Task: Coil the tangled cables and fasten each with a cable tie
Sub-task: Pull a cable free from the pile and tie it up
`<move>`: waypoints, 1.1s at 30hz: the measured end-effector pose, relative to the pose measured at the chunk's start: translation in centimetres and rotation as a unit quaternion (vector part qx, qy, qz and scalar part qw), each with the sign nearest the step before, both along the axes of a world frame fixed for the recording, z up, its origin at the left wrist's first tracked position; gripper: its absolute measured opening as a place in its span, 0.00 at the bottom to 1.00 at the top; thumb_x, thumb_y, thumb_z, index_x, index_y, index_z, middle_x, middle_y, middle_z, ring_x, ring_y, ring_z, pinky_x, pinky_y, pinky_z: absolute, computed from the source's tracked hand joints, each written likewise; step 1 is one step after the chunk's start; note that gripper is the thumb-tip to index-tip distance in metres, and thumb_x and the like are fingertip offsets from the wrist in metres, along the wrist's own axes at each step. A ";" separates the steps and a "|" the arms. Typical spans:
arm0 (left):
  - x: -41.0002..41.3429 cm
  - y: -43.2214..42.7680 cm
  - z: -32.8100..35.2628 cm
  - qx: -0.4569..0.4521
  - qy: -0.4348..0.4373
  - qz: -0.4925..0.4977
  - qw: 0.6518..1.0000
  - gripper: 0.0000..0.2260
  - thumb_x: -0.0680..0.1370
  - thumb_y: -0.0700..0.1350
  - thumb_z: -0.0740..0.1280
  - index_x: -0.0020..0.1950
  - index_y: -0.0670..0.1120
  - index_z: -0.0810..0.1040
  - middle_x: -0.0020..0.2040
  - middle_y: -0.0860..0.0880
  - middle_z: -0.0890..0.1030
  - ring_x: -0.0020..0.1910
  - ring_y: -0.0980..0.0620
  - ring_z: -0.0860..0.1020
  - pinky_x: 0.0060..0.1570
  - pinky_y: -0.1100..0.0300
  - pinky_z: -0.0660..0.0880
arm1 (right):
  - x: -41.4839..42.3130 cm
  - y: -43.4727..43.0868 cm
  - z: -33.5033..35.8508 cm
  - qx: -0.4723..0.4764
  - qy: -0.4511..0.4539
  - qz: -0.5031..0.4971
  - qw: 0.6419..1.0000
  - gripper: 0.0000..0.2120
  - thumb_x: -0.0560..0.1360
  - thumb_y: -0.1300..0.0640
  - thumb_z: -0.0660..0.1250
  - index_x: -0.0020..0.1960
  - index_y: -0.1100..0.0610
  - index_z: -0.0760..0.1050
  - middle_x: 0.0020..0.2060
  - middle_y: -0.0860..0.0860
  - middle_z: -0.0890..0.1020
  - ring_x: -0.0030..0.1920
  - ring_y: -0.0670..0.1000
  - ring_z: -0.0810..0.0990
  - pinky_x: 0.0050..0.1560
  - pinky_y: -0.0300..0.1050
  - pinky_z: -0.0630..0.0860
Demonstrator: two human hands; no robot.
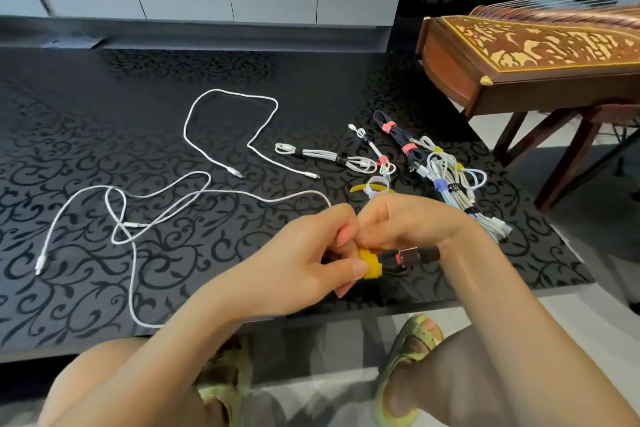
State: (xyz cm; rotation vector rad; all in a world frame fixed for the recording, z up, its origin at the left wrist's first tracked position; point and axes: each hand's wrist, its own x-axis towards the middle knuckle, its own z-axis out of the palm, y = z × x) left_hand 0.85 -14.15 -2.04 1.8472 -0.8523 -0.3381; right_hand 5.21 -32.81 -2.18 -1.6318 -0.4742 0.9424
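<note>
sandals [414, 340] and bare knees fill the bottom of my view, below the near edge of the dark patterned table [86, 121]. just above that edge my two hands meet. my left hand [304, 253] has its fingers curled and its thumb pressed on a yellow cable tie [370, 267], which is wrapped round a small black cable bundle [415, 258]. my right hand [408, 222] is curled over the top of the same bundle, fingertips tucked in against the left ones, though exactly what they pinch is hidden. a metal plug shows at the bundle's right end.

i judge this to be the fastening step: the coil is made and the tie is going round it. the next move calls for pulling the tie's tail snug and pressing it onto itself without letting the loops slip, then laying the bundle with the finished ones.

beyond my hands lie a spare white tie [375, 184] and a spare yellow tie [358, 188], touching each other. right of them and further back are the finished bundles [457, 184], mostly white and one dark, each banded with coloured ties. to the left two white cables lie loose: a long cable [138, 218] looped over itself, and behind it a shorter cable [228, 94] in an open curve. those two look left to coil.

past the table stand a carved wooden zither [536, 48] on the right and a low white cabinet [180, 0] along the wall.
</note>
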 end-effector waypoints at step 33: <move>6.2 4.3 0.8 -0.225 0.413 0.155 0.869 0.11 0.74 0.49 0.61 0.47 0.42 0.76 0.44 0.40 0.84 0.37 0.45 0.84 0.41 0.54 0.82 | -2.2 0.2 -0.3 0.028 -0.277 -0.287 0.916 0.22 0.73 0.50 0.62 0.23 0.59 0.66 0.21 0.51 0.69 0.27 0.48 0.68 0.36 0.40 0.67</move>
